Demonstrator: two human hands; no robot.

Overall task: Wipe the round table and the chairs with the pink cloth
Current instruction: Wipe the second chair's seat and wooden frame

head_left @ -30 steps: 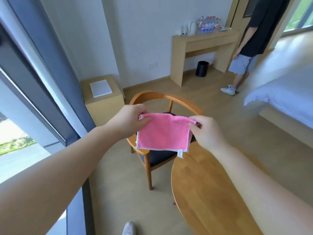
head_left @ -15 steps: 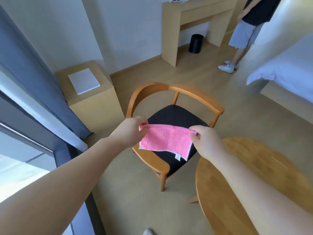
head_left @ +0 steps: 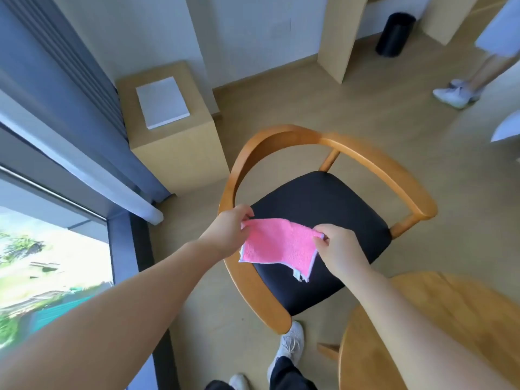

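Note:
The pink cloth (head_left: pixel 277 246) is stretched between my two hands above the chair's black seat. My left hand (head_left: pixel 229 230) pinches its upper left corner. My right hand (head_left: pixel 337 250) pinches its upper right corner. The cloth's lower edge with a white tag hangs free over the seat. The wooden chair (head_left: pixel 377 167) with a curved backrest stands directly below my hands. Part of the round wooden table (head_left: pixel 455 313) shows at the lower right, partly hidden by my right forearm.
A wooden side cabinet (head_left: pixel 180 153) with a white pad on top stands left of the chair, by the curtain and window. A black bin (head_left: pixel 395 35) sits under a desk at the back. Another person's legs (head_left: pixel 484 71) stand at the far right. My shoes are below the chair.
My view has tipped further down and nearer the chair. Both hands have lowered the cloth close above the black seat, still holding its corners.

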